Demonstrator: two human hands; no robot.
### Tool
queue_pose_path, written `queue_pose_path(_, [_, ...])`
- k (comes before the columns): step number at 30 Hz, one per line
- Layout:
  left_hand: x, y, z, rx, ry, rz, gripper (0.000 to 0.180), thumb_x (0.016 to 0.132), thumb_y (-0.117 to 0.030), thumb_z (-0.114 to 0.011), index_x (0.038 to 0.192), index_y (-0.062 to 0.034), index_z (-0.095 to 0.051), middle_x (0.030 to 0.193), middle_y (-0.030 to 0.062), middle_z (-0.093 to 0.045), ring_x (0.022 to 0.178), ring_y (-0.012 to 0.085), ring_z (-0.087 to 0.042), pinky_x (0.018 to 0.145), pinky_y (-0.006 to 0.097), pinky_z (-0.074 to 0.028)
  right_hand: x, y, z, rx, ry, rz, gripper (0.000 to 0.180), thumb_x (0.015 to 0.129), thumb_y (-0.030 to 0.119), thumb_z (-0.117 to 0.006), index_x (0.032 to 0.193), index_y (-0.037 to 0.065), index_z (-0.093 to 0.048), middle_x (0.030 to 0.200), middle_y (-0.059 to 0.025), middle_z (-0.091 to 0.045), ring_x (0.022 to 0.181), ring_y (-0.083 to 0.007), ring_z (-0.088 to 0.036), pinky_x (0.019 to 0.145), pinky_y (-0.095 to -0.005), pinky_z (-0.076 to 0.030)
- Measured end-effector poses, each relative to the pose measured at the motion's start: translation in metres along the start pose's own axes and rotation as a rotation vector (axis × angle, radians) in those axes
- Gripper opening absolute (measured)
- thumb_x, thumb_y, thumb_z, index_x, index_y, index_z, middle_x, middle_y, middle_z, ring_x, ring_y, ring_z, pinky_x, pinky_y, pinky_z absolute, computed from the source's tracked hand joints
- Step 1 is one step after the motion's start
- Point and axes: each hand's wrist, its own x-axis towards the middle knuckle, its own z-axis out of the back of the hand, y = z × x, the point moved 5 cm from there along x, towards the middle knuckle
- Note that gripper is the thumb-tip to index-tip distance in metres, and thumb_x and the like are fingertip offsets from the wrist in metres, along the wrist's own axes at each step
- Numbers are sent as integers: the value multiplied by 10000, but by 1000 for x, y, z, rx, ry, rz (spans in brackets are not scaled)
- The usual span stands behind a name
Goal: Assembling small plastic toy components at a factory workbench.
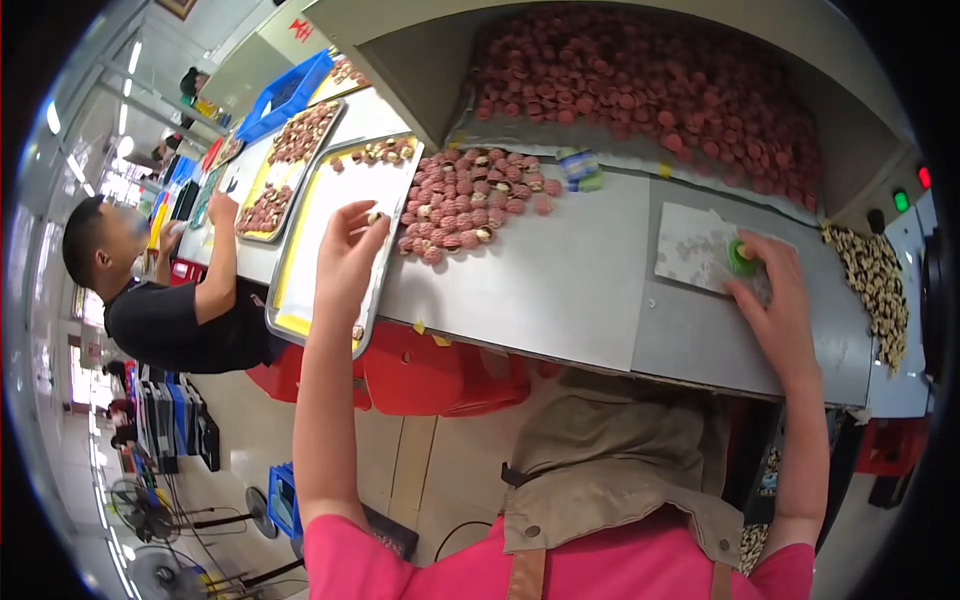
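Over the near tray's right rim, my left hand (348, 250) pinches a small round cream-and-dark piece (376, 217) between thumb and fingers. That metal tray (318, 225), lined in white and yellow, has a few similar pieces along its far end. Just right of it, a heap of pinkish-red, bumpy round pieces (462, 205) lies on the grey table. Farther right, my right hand (778, 300) curls around a small green round object (741, 259). The object rests on a white sheet (690, 245) with grey smudges; my fingers partly cover it.
A bin of flat reddish discs (640, 90) fills the shelf behind the table. Several cream-and-dark pieces (868, 285) are piled at the right edge. A blue-green packet (580, 170) stands beyond the heap. Red stools (430, 370) sit below. A co-worker (165, 310) works at the left.
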Motion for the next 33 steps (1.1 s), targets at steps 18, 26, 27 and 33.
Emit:
queue_pose_path(18, [193,119,52,424,-214,-432,367,843,-84,-591,1185,9,-498,1109,108,-555,1007,213,-531,874,315,-426,-67,-75,102,-196,-291,-319,272,814,92,-601,1074,17,-568,1038,-116,-570,980,-264,-546,883,-339,-418])
queue_pose_path(26, [2,-101,-229,190,421,-293,236,877,-131,-577,1084,-18,-571,970,62,-581,874,150,-541,799,268,-427,-46,-141,108,-198,-376,-272,198,865,113,-566,1042,25,-570,917,-101,-579,833,-249,-579,748,-317,-455])
queue_pose_path(27, [13,-106,-246,308,400,-914,243,849,-136,-598,1064,-23,-583,963,100,-590,819,225,-574,757,320,-450,-32,-132,108,-228,-356,-200,195,861,114,-569,1035,26,-568,906,-104,-579,841,-263,-578,743,-326,-455])
queue_pose_path(33, [18,-118,-323,424,371,-815,225,792,-141,-650,998,-62,-607,1056,145,-544,832,329,-591,706,390,-476,-12,-144,86,-523,-324,-86,174,838,94,-572,999,37,-540,892,-123,-569,850,-318,-560,729,-377,-448])
